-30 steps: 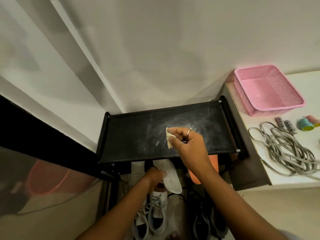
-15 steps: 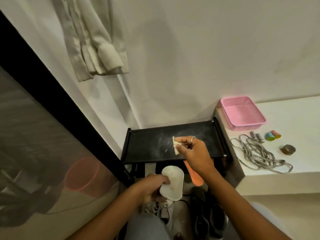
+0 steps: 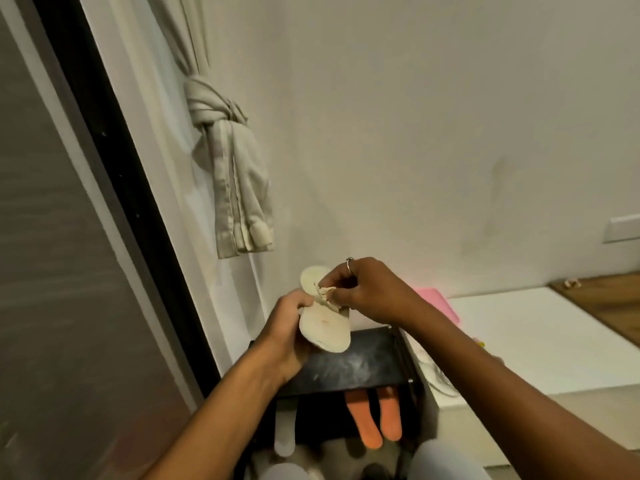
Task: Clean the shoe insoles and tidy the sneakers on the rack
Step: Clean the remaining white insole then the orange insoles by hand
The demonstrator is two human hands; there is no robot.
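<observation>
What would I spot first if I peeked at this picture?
Two hands in the middle: the left hand holds a white insole while the right hand pinches a cloth against it. Below, two orange insoles poke out under the black rack, and a knotted curtain hangs at upper left.

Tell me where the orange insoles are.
Low in the head view, right of centre: the orange insoles poke out under the black shelf, right of a white insole.
</observation>
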